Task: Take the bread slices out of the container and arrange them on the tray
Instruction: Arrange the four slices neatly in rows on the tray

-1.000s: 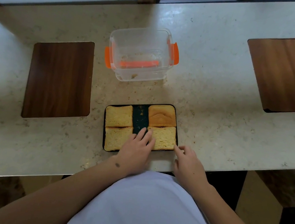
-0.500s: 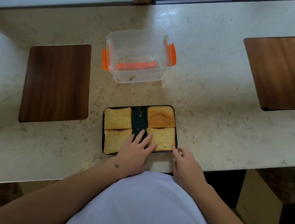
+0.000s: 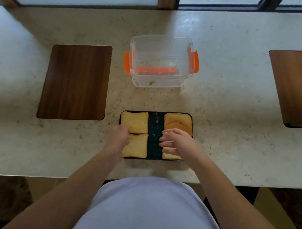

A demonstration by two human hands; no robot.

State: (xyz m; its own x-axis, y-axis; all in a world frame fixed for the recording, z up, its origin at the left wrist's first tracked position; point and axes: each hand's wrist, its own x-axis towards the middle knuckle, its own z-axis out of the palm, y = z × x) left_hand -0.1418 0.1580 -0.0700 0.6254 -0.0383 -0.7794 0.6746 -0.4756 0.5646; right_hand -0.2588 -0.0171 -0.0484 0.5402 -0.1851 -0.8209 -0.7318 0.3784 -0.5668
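Four bread slices lay on the dark tray (image 3: 155, 133), which sat near the front edge of the counter (image 3: 222, 107), two along its left side and two along its right, with a bare strip of tray down the middle. The far-left slice (image 3: 134, 121) and near-left slice (image 3: 137, 146) touched along one seam. The left hand (image 3: 119, 138) rested at the left end of that seam, over the tray's left rim, its fingers curled in toward the bread; whether they pinched a slice or only pressed on it could not be told. The far-right slice (image 3: 178, 122) showed a browner, creased top. The right hand (image 3: 178, 143) lay over the near-right slice (image 3: 170, 155), hiding most of it so that only the slice's front strip showed. Its fingers (image 3: 165, 144) were spread and loosely bent, tips pointing left toward the bare strip, and they did not close on anything that could be seen; contact with the bread beneath was unclear because the hand was blurred.

Behind the tray, toward the middle of the counter, stood the clear container (image 3: 161, 61) with orange clips, holding only crumbs and no slices. A dark wooden board (image 3: 75, 82) lay flat toward the counter's left side, and a lighter wooden board (image 3: 301, 88) toward the right, cut off by the frame's edge. Both forearms reached in from the front edge, above a pale shirt (image 3: 144, 213).
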